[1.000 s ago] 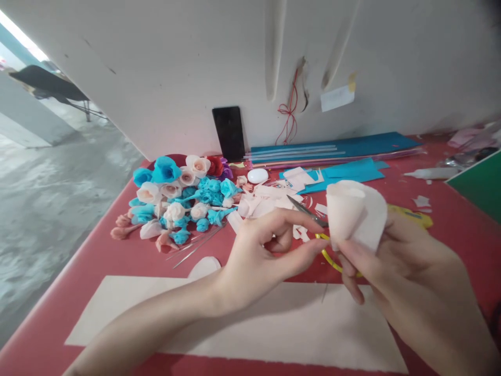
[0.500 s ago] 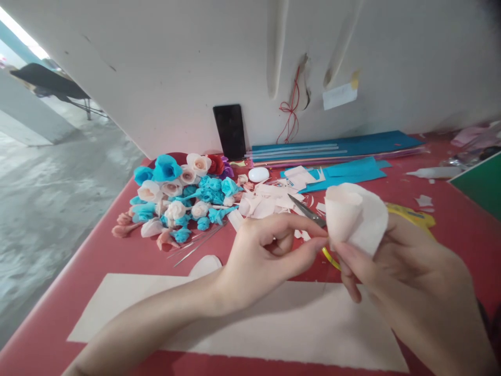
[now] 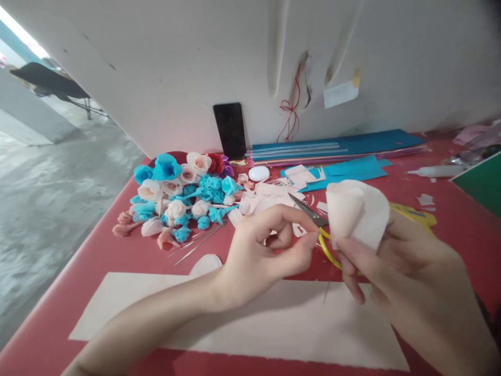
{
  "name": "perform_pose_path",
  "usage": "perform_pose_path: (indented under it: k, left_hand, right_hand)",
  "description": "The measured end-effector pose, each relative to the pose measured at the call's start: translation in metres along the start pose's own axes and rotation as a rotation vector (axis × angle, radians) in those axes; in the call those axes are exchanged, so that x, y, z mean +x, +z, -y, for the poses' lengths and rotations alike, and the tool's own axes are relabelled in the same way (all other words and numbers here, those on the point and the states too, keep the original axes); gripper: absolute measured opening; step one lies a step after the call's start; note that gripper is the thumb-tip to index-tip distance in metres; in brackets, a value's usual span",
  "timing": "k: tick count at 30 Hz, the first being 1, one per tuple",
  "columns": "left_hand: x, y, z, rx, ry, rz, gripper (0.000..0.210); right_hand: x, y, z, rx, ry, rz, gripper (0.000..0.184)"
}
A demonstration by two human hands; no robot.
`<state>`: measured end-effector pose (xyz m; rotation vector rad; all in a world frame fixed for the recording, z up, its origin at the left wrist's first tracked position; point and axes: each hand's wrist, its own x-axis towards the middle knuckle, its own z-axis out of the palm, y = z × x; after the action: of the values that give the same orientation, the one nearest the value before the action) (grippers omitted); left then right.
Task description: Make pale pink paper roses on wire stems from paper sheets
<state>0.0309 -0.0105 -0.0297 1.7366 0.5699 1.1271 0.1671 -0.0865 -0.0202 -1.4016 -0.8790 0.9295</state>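
My right hand pinches a pale pink crepe-paper flower at its base, one petal rolled into a cone and another flaring behind it. Just left of that base, my left hand has thumb and index fingertips brought together; anything between them is too small to make out. A thin wire shows below the flower, over the pale paper sheet. Partly hidden behind the hands lie scissors with yellow handles. A cut petal piece rests beside my left wrist.
Finished paper flowers in blue, white and pink crowd the table's left. Paper scraps lie mid-table, with blue paper strips behind. A phone leans on the wall. To the right are a yellow tool and a glue bottle.
My left fingertips have drawn slightly left, away from the flower's base, leaving a small gap. The flower stays in my right hand, tilted a little differently.
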Motion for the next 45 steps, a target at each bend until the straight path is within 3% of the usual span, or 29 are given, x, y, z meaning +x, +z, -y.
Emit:
perform_pose_path:
  k: [4, 8, 11, 16, 20, 36, 40, 45]
  left_hand:
    - [0.001, -0.002, 0.003, -0.199, 0.144, -0.012, 0.006]
    - [0.0, 0.0, 0.003, -0.366, 0.027, 0.118, 0.008]
    - [-0.001, 0.002, 0.001, -0.239, -0.055, 0.105, 0.007]
    - [0.001, 0.005, -0.001, -0.03, -0.035, 0.036, 0.007]
    - [0.0, 0.004, -0.001, 0.004, -0.021, 0.007, 0.004]
    - [-0.001, 0.004, -0.002, 0.068, 0.007, -0.001, 0.005]
    - [0.001, 0.003, -0.001, 0.087, 0.074, -0.004, 0.009]
    - [0.004, -0.001, 0.004, 0.02, 0.298, -0.046, 0.008]
  right_hand:
    - [0.006, -0.009, -0.003, 0.161, 0.113, 0.134, 0.024]
    - [0.01, -0.013, -0.005, 0.194, 0.097, 0.185, 0.02]
    - [0.012, -0.012, -0.004, 0.184, 0.102, 0.178, 0.015]
    - [0.006, -0.006, 0.002, 0.165, 0.094, 0.123, 0.013]
    - [-0.001, 0.002, 0.005, 0.13, 0.086, 0.008, 0.014]
    - [-0.003, 0.005, 0.003, 0.048, 0.034, -0.011, 0.013]
    - [-0.003, 0.006, 0.002, 0.091, 0.031, 0.016, 0.014]
    - [-0.002, 0.004, 0.001, 0.175, 0.071, 0.056, 0.02]
